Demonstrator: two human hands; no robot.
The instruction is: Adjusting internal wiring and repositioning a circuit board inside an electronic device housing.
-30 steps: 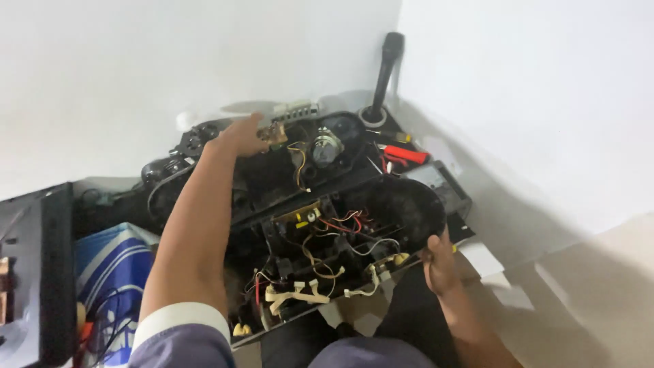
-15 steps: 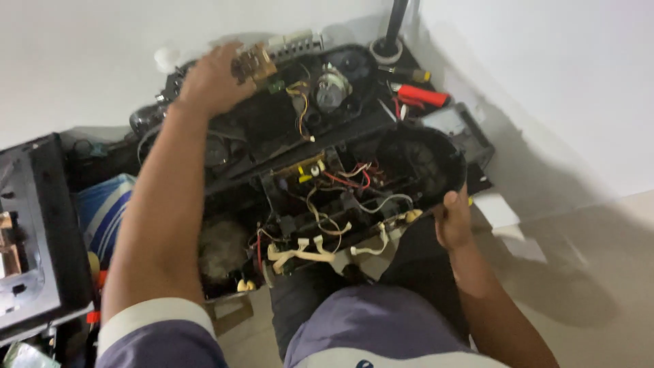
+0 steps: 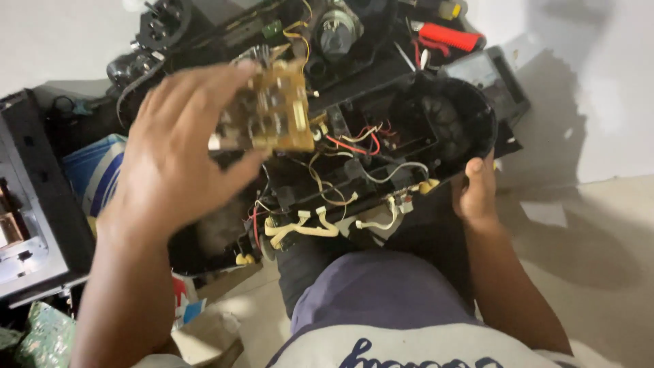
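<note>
My left hand (image 3: 180, 153) is raised close to the camera and holds a small tan circuit board (image 3: 272, 109) studded with components; thin wires trail from it down into an opened black device (image 3: 381, 150). That device lies across my lap, its inside full of red, yellow and white wires (image 3: 320, 204) and a round black speaker recess (image 3: 446, 119). My right hand (image 3: 477, 191) grips the device's lower right edge, thumb up against the rim.
A second black casing half (image 3: 204, 27) with a round metal part (image 3: 337, 34) lies behind. A red-handled tool (image 3: 449, 37) sits at the top right. A grey-black unit (image 3: 34, 204) and a blue-and-white box (image 3: 95, 170) stand at the left. White wall behind, tan floor to the right.
My left hand has pulled back from the far casing toward the camera, bringing the tan circuit board with it. The view has tilted down and closer. My right hand stays on the device's edge.
</note>
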